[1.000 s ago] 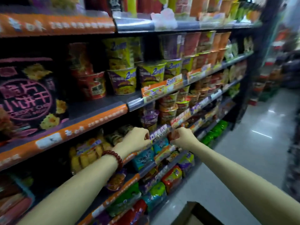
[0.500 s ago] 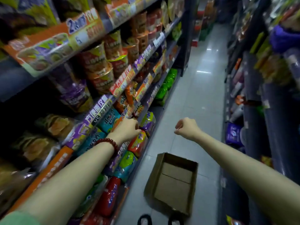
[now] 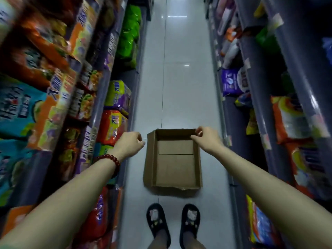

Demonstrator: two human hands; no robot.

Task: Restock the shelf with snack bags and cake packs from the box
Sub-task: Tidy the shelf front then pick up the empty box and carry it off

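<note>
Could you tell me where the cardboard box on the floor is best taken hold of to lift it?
Grip the two side walls of the cardboard box near the rim, coming down from above with one hand per side. It sits open-topped and looks empty, with low upright walls; the left hand and right hand already flank its far corners.

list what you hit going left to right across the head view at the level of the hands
left shelf packs → left hand → box → right hand → right shelf packs
</note>
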